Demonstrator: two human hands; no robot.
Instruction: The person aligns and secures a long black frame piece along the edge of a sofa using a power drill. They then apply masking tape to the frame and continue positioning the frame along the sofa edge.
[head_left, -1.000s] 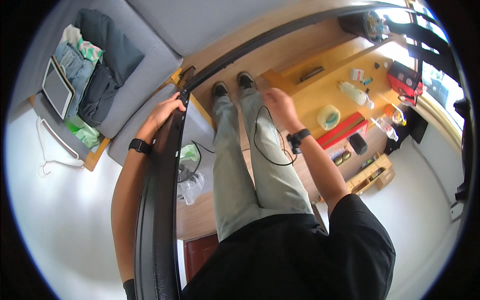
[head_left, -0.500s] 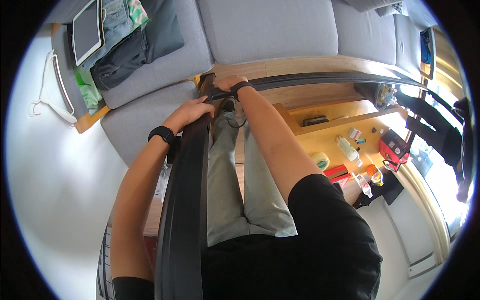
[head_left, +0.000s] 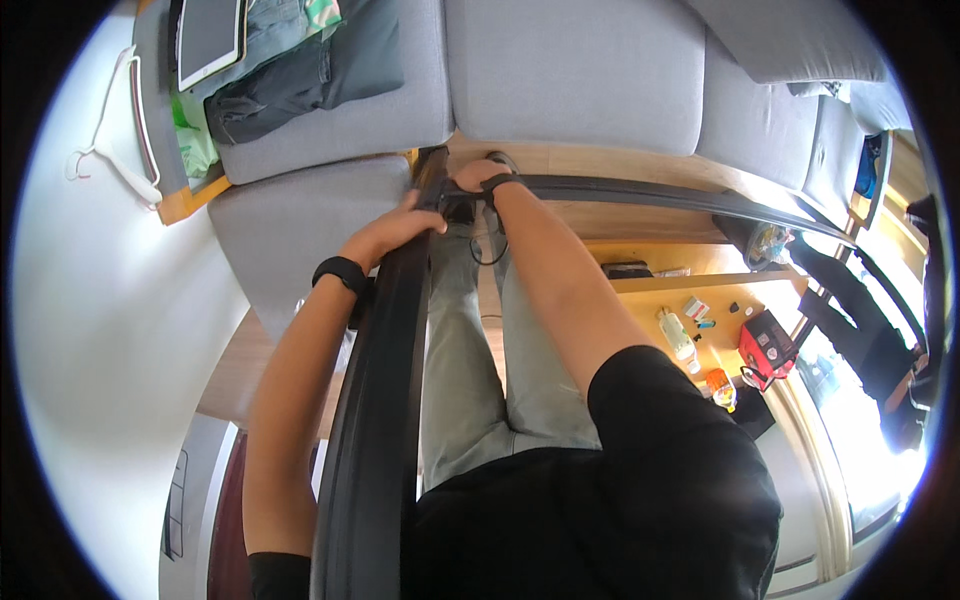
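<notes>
My left hand [head_left: 396,230] is holding the long black beam [head_left: 372,425], whose far end is pointing toward the gray sofa [head_left: 575,70]. My right hand [head_left: 479,177] is sitting beside that sofa-side end, fingers facing away, so I cannot tell its grip.

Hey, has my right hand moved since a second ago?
Yes: judged against the wooden table, the right hand has moved left, away from it, to the corner of the black frame.
</notes>
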